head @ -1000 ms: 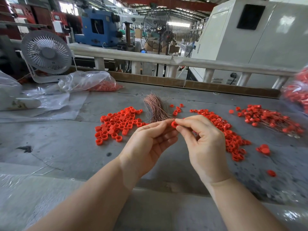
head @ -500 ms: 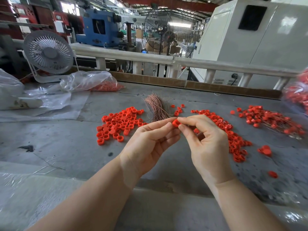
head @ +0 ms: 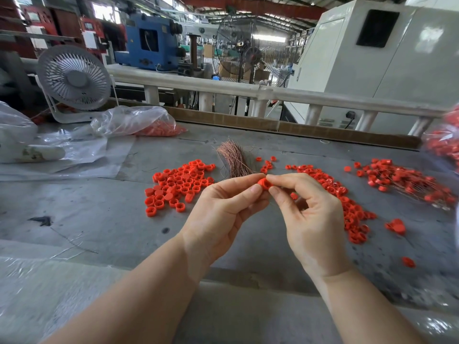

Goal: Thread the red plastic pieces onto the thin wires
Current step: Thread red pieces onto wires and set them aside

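A small red plastic cap [head: 263,183] sits between the fingertips of both hands above the grey table [head: 104,214]. My left hand [head: 221,212] pinches it with thumb and forefinger. My right hand [head: 313,214] pinches it from the right side. Any wire at the cap is too thin to see. A bundle of thin copper wires [head: 233,158] lies on the table just behind the hands. A heap of loose red caps [head: 177,183] lies to the left, another heap [head: 347,202] to the right. Caps on wires [head: 407,180] lie at the far right.
A clear bag with red caps [head: 139,121] and a small white fan [head: 74,78] stand at the back left. Plastic sheeting [head: 74,155] covers the left of the table. Another bag of red pieces [head: 444,142] is at the right edge. A white railing [head: 248,89] runs behind.
Both hands stay together at the red cap, which shows a little more between the fingertips now. The camera view has shifted slightly.
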Demonstrator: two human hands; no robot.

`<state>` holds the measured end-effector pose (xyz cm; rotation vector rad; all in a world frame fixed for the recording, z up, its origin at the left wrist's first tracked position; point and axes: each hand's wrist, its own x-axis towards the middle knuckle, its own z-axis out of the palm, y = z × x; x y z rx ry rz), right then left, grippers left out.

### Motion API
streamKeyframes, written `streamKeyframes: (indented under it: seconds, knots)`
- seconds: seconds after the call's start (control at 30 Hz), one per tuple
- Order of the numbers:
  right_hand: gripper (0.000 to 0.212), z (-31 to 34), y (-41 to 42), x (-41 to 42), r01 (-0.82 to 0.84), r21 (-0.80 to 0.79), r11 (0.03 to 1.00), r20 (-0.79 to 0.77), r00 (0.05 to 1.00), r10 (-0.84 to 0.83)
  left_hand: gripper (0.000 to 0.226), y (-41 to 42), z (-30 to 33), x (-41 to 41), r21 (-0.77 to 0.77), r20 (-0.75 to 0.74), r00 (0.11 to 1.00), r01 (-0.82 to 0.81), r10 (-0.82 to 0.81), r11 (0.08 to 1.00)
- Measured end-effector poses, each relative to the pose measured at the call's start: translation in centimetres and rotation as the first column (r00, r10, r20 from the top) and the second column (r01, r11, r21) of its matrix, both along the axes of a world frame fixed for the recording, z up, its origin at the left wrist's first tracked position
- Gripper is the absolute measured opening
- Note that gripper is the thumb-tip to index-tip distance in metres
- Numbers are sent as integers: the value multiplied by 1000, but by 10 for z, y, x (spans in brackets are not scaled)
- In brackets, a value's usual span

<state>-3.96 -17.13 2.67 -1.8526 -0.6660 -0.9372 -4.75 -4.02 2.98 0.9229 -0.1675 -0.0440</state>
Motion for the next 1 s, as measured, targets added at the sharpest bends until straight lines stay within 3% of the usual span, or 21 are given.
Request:
streamKeyframes:
  seconds: [1.0]
  knots:
    - [13,0,2,-1,-14,38,999,-51,999,16,17,-3,4,-5,-3,47,996,-71,71,997]
